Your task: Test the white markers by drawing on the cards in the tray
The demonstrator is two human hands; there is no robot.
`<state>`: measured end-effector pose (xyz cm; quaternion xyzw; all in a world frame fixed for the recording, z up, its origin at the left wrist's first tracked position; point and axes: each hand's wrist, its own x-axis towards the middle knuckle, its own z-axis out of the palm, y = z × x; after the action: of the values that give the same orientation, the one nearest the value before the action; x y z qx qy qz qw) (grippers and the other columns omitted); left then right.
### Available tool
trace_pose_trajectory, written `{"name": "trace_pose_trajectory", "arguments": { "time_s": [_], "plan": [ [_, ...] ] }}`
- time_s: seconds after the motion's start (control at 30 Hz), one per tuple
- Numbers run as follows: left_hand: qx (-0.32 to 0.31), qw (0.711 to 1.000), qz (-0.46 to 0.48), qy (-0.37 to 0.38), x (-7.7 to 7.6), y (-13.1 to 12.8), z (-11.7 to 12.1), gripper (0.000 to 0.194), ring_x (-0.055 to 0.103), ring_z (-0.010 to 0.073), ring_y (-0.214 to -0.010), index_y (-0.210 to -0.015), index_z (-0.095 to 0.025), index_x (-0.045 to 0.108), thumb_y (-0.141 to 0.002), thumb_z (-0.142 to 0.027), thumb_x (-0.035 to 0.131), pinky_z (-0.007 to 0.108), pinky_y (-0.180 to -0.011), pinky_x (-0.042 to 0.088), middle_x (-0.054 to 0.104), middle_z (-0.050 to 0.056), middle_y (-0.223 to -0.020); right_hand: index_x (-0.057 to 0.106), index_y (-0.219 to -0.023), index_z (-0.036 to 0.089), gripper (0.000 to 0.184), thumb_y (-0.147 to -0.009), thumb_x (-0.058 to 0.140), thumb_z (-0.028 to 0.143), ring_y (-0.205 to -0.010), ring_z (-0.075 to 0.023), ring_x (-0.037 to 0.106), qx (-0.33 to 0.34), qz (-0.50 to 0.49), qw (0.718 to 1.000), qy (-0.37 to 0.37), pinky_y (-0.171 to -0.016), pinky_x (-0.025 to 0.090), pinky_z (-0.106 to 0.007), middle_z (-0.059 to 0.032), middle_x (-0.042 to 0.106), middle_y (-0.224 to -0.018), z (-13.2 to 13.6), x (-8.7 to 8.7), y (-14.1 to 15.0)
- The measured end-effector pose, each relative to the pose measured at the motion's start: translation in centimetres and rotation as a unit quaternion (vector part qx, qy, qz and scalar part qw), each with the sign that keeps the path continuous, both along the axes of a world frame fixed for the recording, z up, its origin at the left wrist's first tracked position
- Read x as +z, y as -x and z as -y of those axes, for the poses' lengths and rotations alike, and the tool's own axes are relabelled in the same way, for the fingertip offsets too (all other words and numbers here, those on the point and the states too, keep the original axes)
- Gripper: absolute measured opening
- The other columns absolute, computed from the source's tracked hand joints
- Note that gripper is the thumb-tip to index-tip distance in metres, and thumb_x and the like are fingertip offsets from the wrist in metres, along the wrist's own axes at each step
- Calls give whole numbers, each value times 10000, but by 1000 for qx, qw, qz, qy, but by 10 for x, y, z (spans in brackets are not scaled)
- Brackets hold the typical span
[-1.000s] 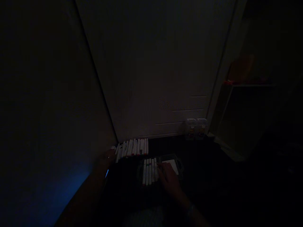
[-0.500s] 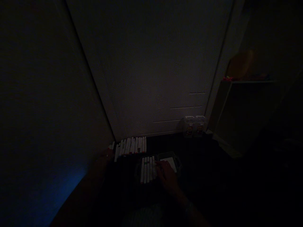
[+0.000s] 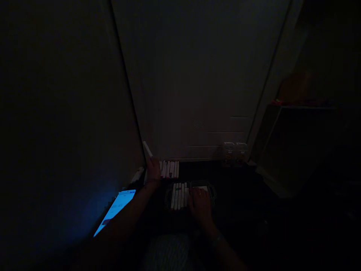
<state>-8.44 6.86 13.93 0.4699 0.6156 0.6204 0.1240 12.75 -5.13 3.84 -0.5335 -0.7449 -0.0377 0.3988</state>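
The scene is very dark. My left hand [image 3: 153,168] is closed around a white marker [image 3: 148,149], which sticks up and to the left above the row of markers [image 3: 170,169] by the wall. My right hand [image 3: 200,203] rests over the right half of an opened clear case [image 3: 213,192]. Its fingers look spread and bent over the case, beside several white markers [image 3: 178,196] lined up in the left half. A pale sheet [image 3: 202,188] shows partly under that hand.
A lit phone or tablet screen [image 3: 117,207] lies at the left, partly behind my left forearm. Two clear containers with labels [image 3: 234,154] stand against the pale panel [image 3: 208,94]. At the right is a cabinet [image 3: 278,143] with an orange object [image 3: 296,88] on top.
My left hand has moved right and up from the left wall and now holds a marker. The lit screen has come into view. My right hand stays at the case.
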Motion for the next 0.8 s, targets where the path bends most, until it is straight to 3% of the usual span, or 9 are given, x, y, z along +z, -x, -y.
{"name": "trace_pose_trajectory", "arguments": {
  "time_s": [0.13, 0.23, 0.33, 0.4, 0.6, 0.8],
  "plan": [
    [-75, 996, -56, 9, -33, -39, 65, 362, 553, 138, -628, -1020, -188, 474, -879, -442, 259, 254, -583, 434, 575, 11, -726, 519, -1156, 157, 328, -851, 428, 234, -1145, -264, 427, -83, 28, 996, -26, -1009, 240, -484, -125, 536, -1180, -4, -11, 3],
    [-125, 973, -181, 70, -73, -48, 109, 349, 585, 150, -617, -1088, -204, 466, -887, -404, 263, 253, -581, 428, 616, 19, -732, 543, -1120, 129, 317, -845, 442, 250, -1155, -267, 435, -71, 29, 996, -38, -1027, 229, -482, -146, 546, -1172, -10, -21, 5],
    [-111, 939, -317, 79, -107, -46, 127, 343, 620, 179, -756, -1148, -220, 473, -879, -354, 307, 282, -675, 438, 652, 62, -947, 536, -1135, 132, 329, -841, 447, 248, -1120, -267, 477, -23, 27, 999, -41, -988, 307, -461, -151, 556, -1163, -14, -28, 7],
    [-104, 923, -362, 81, -120, -46, 126, 357, 620, 192, -805, -1179, -219, 473, -880, -322, 307, 305, -719, 440, 654, 68, -978, 528, -1147, 155, 328, -843, 445, 247, -1107, -266, 488, -4, 31, 998, -46, -964, 338, -461, -140, 557, -1165, -16, -29, 7],
    [-114, 891, -436, 50, -123, -51, 118, 329, 539, 207, -1007, -1119, -216, 550, -873, -262, 337, 372, -888, 375, 610, 62, -1103, 524, -1140, 171, 299, -881, 412, 272, -1058, -240, 513, 46, 26, 998, -45, -924, 378, -431, -119, 583, -1109, -10, -16, 8],
    [-90, 896, -430, 59, -119, -53, 127, 325, 499, 221, -1033, -1126, -221, 553, -870, -272, 361, 372, -876, 359, 601, 69, -1111, 535, -1091, 183, 264, -900, 375, 271, -1005, -212, 521, 50, 17, 998, -32, -905, 378, -408, -90, 593, -1043, -6, -6, 6]
  ]
}}
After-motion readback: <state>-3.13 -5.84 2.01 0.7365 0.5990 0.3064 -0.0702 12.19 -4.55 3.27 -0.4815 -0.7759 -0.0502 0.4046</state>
